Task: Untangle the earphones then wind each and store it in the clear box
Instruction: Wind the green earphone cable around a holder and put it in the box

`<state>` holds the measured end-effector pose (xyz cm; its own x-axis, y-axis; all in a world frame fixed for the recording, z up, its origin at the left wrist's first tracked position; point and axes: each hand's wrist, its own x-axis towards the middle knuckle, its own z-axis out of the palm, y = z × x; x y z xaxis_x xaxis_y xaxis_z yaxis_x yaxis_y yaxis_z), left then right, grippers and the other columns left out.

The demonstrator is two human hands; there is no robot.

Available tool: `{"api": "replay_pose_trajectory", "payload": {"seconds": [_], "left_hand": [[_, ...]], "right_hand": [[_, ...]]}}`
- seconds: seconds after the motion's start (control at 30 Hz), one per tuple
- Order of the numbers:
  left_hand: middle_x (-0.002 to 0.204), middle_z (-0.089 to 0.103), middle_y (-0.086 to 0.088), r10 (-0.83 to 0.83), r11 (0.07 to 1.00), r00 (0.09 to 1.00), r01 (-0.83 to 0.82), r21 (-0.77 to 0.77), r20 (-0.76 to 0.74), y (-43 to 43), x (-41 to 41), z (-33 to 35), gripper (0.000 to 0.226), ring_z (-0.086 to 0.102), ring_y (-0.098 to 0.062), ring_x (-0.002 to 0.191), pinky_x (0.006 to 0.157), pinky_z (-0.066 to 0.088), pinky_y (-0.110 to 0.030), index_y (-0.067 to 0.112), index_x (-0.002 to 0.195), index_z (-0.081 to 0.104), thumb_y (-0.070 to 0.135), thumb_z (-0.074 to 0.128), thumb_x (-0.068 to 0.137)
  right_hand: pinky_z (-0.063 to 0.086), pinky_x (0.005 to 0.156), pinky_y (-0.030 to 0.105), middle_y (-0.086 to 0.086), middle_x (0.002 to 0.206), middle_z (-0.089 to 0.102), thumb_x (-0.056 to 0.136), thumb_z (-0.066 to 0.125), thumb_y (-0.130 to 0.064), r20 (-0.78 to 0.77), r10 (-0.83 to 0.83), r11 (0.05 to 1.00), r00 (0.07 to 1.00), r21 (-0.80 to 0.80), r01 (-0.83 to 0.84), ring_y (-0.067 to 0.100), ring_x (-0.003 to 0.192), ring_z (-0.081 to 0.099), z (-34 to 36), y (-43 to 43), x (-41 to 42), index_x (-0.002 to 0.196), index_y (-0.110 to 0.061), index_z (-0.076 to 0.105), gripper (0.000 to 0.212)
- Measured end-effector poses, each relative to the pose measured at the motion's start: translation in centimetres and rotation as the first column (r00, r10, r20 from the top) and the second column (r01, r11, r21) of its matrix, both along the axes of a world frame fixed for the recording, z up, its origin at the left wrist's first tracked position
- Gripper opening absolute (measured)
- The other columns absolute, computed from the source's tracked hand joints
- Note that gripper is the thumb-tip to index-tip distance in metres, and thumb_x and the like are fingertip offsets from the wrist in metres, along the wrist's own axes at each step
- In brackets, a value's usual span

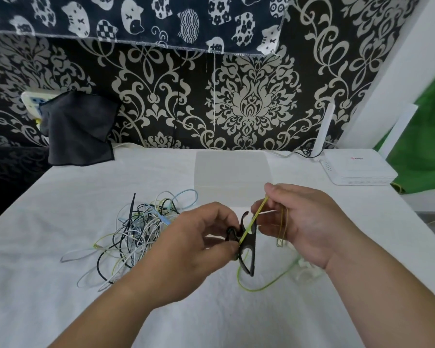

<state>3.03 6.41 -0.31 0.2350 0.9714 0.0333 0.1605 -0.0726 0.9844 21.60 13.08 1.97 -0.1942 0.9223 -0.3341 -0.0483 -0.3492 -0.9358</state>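
stretching taut: thin yellow-green earphone cable [259, 214], black winder [249, 243].

Left hand [199, 239], bare, rounded knuckles with faint creases, bare wrist and forearm behind the grip, right hand [304, 222], bare, fleshy palm heel, bare wrist and thick forearm

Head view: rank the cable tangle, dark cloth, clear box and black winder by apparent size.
1. cable tangle.
2. dark cloth and clear box, about alike; not ranked.
3. black winder, smallest despite being nearest the camera.
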Motion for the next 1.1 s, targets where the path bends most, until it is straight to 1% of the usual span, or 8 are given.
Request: {"api": "replay_pose_trajectory", "payload": {"seconds": [0.13,0.33,0.4,0.6,0.7,0.83,0.93,1.1], "left_hand": [[0.083,0.068,-0.011,-0.024,0.998,0.972,0.035,-0.043,0.232,0.0,0.0,0.3,0.011,0.063,-0.017,0.074,0.07,0.05,-0.02,0.008,0.088,0.066,0.002,0.065,0.078],[0.081,0.069,-0.007,-0.033,0.998,0.98,0.044,-0.053,0.197,0.0,0.0,0.0,0.014,0.062,-0.016,0.074,0.07,0.049,-0.022,0.014,0.086,0.071,0.004,0.066,0.077],[0.079,0.068,-0.007,-0.012,0.998,0.966,0.025,-0.05,0.257,0.0,0.1,0.0,0.014,0.062,-0.015,0.072,0.068,0.049,-0.02,0.012,0.085,0.071,0.003,0.068,0.075],[0.08,0.07,-0.015,0.296,0.954,0.825,-0.275,-0.116,0.482,0.7,0.2,0.0,0.016,0.063,-0.014,0.066,0.057,0.048,-0.015,0.008,0.086,0.069,0.002,0.067,0.07],[0.083,0.073,-0.015,0.448,0.889,0.799,-0.445,-0.106,0.401,1.0,-0.3,-0.3,0.021,0.065,-0.014,0.071,0.06,0.05,-0.017,0.002,0.093,0.067,-0.001,0.074,0.075],[0.082,0.072,-0.014,0.542,0.833,0.764,-0.542,-0.109,0.351,1.1,-0.8,-0.2,0.014,0.066,-0.009,0.066,0.062,0.05,-0.012,-0.003,0.098,0.066,-0.009,0.066,0.085],[0.074,0.071,-0.005,0.553,0.827,0.788,-0.559,-0.062,0.271,1.1,-0.9,-0.3,0.015,0.062,-0.006,0.061,0.059,0.048,-0.011,0.001,0.095,0.068,-0.008,0.068,0.084],[0.077,0.073,-0.007,0.545,0.834,0.826,-0.552,0.01,0.144,1.2,-1.1,-0.4,0.019,0.063,-0.012,0.068,0.062,0.049,-0.013,0.01,0.092,0.071,-0.006,0.07,0.083]], "right_hand": [[0.045,0.049,0.028,0.008,0.067,0.059,0.096,0.063,-0.024,0.102,0.031,0.998,0.994,0.049,-0.036,0.019,0.052,0.054,-0.7,0.1,-0.1,0.061,-0.013,0.059,0.036],[0.032,0.049,0.028,0.003,0.06,0.045,0.098,0.06,-0.024,0.197,0.047,0.992,0.979,0.108,-0.069,0.016,0.05,0.038,-0.8,0.2,-0.1,0.062,-0.013,0.052,0.038],[0.027,0.048,0.027,0.002,0.058,0.044,0.098,0.06,-0.024,0.244,0.079,0.99,0.967,0.097,-0.105,0.016,0.049,0.034,-1.0,0.1,-0.1,0.06,-0.015,0.05,0.041],[0.021,0.046,0.023,0.001,0.057,0.038,0.102,0.05,-0.027,0.365,0.381,0.906,0.849,0.036,-0.422,0.014,0.047,0.027,-1.7,-1.1,-1.2,0.053,-0.022,0.051,0.049],[0.022,0.049,0.022,-0.005,0.054,0.039,0.104,0.046,-0.029,0.342,0.471,0.865,0.813,0.002,-0.502,0.011,0.048,0.03,-1.6,-1.7,-1.8,0.067,-0.018,0.059,0.041],[0.023,0.051,0.024,-0.006,0.057,0.038,0.106,0.045,-0.025,0.312,0.582,0.786,0.751,0.021,-0.618,0.011,0.052,0.029,-0.9,-2.0,-1.6,0.083,-0.015,0.068,0.034],[0.024,0.051,0.021,-0.008,0.057,0.037,0.104,0.049,-0.023,0.292,0.603,0.763,0.743,0.06,-0.643,0.011,0.053,0.028,-0.4,-1.9,-1.4,0.083,-0.016,0.07,0.031],[0.022,0.05,0.021,-0.002,0.058,0.033,0.098,0.056,-0.025,0.264,0.599,0.763,0.756,0.1,-0.639,0.014,0.055,0.024,0.1,-1.4,-0.5,0.075,-0.016,0.071,0.029]]}}
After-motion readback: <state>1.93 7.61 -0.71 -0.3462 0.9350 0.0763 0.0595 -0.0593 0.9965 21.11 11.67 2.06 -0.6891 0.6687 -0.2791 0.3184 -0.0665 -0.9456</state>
